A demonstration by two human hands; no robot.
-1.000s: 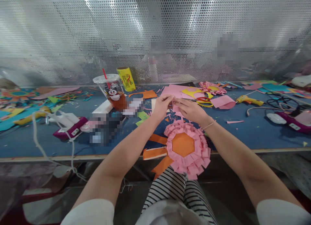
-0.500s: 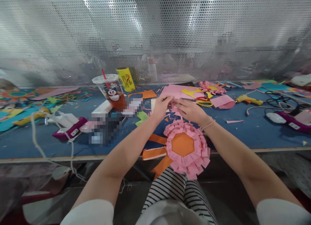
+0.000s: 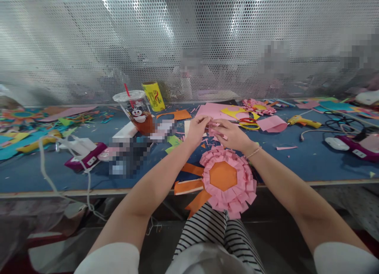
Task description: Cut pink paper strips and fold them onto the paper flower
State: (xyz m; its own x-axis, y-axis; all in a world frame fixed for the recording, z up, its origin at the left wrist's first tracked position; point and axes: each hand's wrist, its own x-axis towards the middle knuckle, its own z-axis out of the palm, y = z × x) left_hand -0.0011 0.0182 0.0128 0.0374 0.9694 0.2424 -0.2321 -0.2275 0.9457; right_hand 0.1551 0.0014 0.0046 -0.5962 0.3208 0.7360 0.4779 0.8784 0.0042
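Above the table, my left hand (image 3: 198, 131) pinches a small pink paper piece (image 3: 213, 128) between thumb and fingers. My right hand (image 3: 232, 135) meets it from the other side, its bent fingers closed on the same piece. Just below both hands, a pink paper rosette (image 3: 244, 179) with an orange hexagonal centre (image 3: 223, 176) rests at the table's front edge, overhanging my lap. Orange paper strips (image 3: 189, 186) stick out from its left side. Pink sheets (image 3: 214, 110) lie behind my hands.
A cup with a red straw (image 3: 140, 116) and a yellow tube (image 3: 154, 97) stand at back left. Scissors (image 3: 249, 124), a glue gun (image 3: 303, 121) and folded pink paper (image 3: 272, 124) lie right. Purple power strips (image 3: 85, 157) with cables sit at both sides.
The fingers of my right hand have shifted slightly around the small pink piece. My left hand stays nearly in place, and the rosette has hardly moved.
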